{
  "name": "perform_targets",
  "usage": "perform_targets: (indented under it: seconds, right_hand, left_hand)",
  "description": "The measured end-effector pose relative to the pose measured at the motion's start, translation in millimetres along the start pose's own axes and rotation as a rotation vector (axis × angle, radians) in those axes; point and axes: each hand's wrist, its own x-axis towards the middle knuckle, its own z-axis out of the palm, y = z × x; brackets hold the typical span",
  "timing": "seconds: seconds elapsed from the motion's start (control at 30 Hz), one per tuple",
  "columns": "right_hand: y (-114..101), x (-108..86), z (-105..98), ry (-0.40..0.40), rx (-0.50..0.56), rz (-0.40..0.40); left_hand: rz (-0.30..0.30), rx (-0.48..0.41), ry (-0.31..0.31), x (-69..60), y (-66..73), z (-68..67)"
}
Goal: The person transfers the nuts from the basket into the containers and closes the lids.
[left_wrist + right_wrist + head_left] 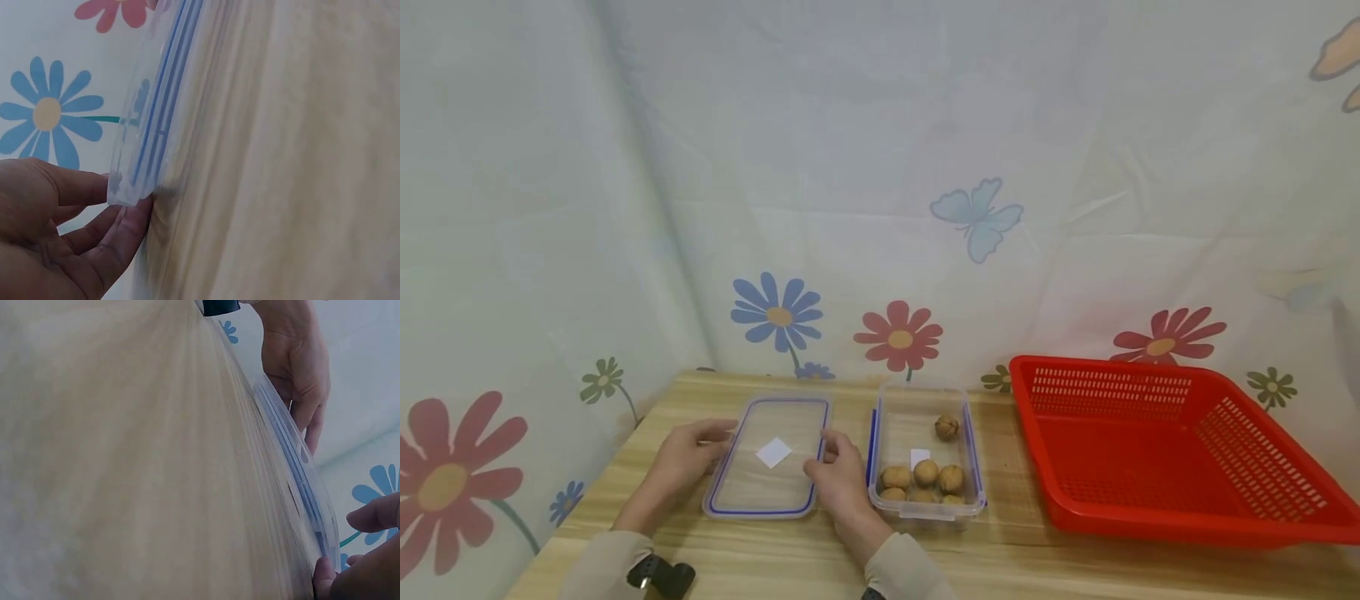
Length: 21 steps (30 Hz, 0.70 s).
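A clear plastic lid (748,487) with a blue seal and a white square label (773,452) is at the table surface, between both hands. At its left edge my left hand (681,462) pinches the rim, thumb on one face and fingers on the other, as the left wrist view shows. My right hand (842,483) is at the opposite edge. In the right wrist view one fingertip (324,575) touches the rim, while another digit (375,514) stays apart from it. Right of that hand stands a clear box (898,417) with several walnuts (927,472) inside.
A large red plastic basket (1120,446) stands on the right of the wooden table (1007,467). Behind the table hangs a white cloth (880,167) printed with flowers and butterflies. Another cloth face runs along the left.
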Motion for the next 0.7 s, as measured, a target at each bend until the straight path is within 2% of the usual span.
perform_targets:
  seconds: [0.1, 0.23, 0.4, 0.57, 0.7]
  right_hand:
    - [0.0, 0.0, -0.2, 0.012, -0.012, 0.009]
    - [-1.5, -1.5, 0.1, 0.022, -0.031, -0.026]
    - [-6.2, -3.0, 1.3, 0.026, -0.066, -0.098]
    - [-16.0, -5.8, -0.8, 0.006, -0.063, -0.105]
    - [-26.0, -10.5, -7.8, -0.021, -0.08, -0.129]
  left_hand:
    - [-0.01, -0.005, -0.012, 0.0, -2.0, -2.1]
    - [-0.021, -0.038, -0.046, -0.8, -1.0, -10.2]
    - [-0.001, -0.027, -0.067, -1.8, 3.3, -24.2]
    - [0.028, -0.006, -0.06, -0.8, 8.5, -34.6]
    - [0.038, -0.085, -0.097, -1.9, 16.5, -39.5]
